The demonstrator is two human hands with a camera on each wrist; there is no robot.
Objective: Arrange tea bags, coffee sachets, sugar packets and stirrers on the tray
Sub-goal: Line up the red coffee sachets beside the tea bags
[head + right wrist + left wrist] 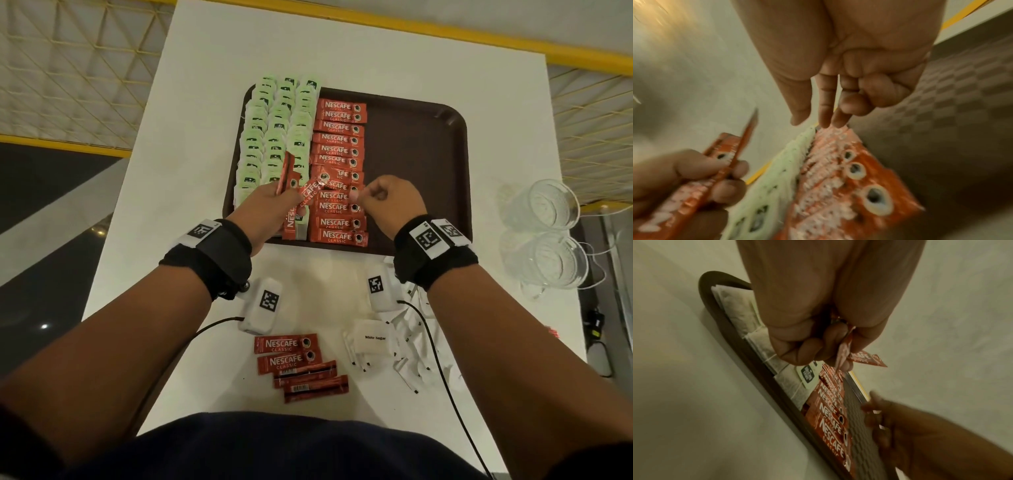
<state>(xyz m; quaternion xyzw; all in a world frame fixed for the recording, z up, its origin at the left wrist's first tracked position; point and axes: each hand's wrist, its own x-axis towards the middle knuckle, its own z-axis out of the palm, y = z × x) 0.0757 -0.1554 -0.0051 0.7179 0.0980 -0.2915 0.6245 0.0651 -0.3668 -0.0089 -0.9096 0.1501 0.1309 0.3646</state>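
Observation:
A brown tray [411,154] holds three columns of green tea bags [274,137] and one column of red coffee sachets [337,150]; its right half is bare. My left hand [274,202] grips a fan of several red sachets [308,193] above the tray's near left part; the same hand [818,350] and sachets [865,358] show in the left wrist view. My right hand [363,198] hovers over the column's near end. In the right wrist view, its thumb and two straight fingers [826,113] point down at the sachets and hold nothing.
On the white table near me lie a few loose red sachets [294,359], white sugar packets [373,339] and a heap of thin white wrapped sticks [414,346]. Two clear glasses [544,212] stand right of the tray. Black cables [435,349] trail across the table.

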